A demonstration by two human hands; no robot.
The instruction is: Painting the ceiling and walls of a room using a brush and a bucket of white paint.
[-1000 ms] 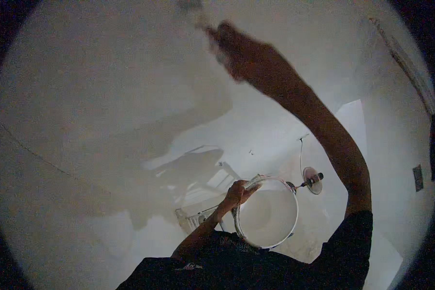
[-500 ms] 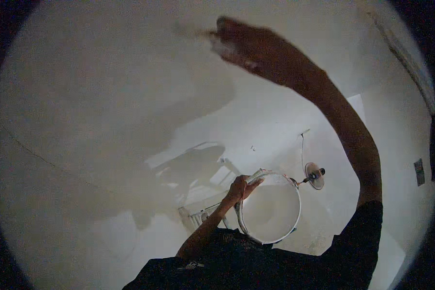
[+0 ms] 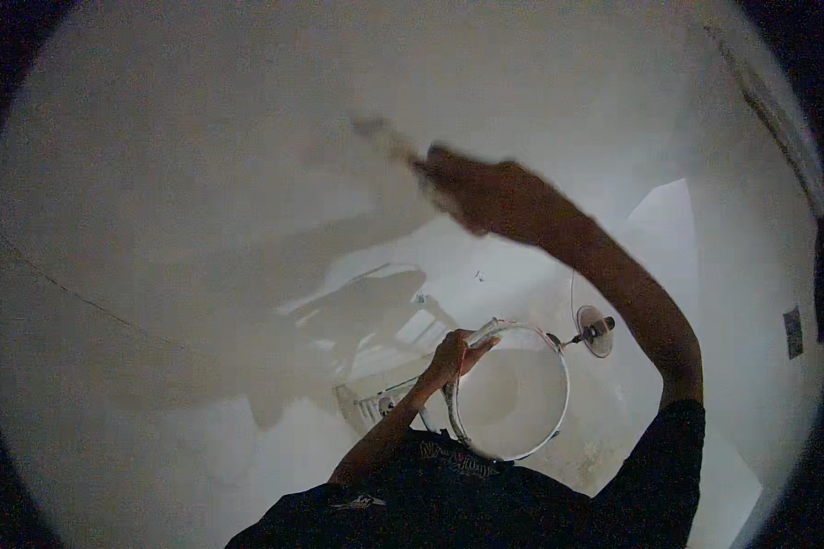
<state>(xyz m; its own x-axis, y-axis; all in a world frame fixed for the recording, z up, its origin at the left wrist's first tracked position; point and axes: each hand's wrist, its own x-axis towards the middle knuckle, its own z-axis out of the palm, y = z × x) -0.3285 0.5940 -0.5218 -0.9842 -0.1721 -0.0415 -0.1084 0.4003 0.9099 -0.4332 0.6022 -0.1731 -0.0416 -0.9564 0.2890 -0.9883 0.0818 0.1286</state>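
Nearest the camera, the person's left hand (image 3: 455, 355) curls over the rim of a white bucket (image 3: 513, 393), holding it at chest height. Farther up, the right hand (image 3: 485, 194) is closed around a blurred tool, probably a paintbrush (image 3: 386, 140), its tip against the pale wall (image 3: 201, 183). Painting appears under way; a steady stroke along the wall would follow.

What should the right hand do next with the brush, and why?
Probably bring the brush down to the white bucket for a reload. The right hand holds it raised against the pale wall, while the left hand grips the bucket's rim, holding it close below.
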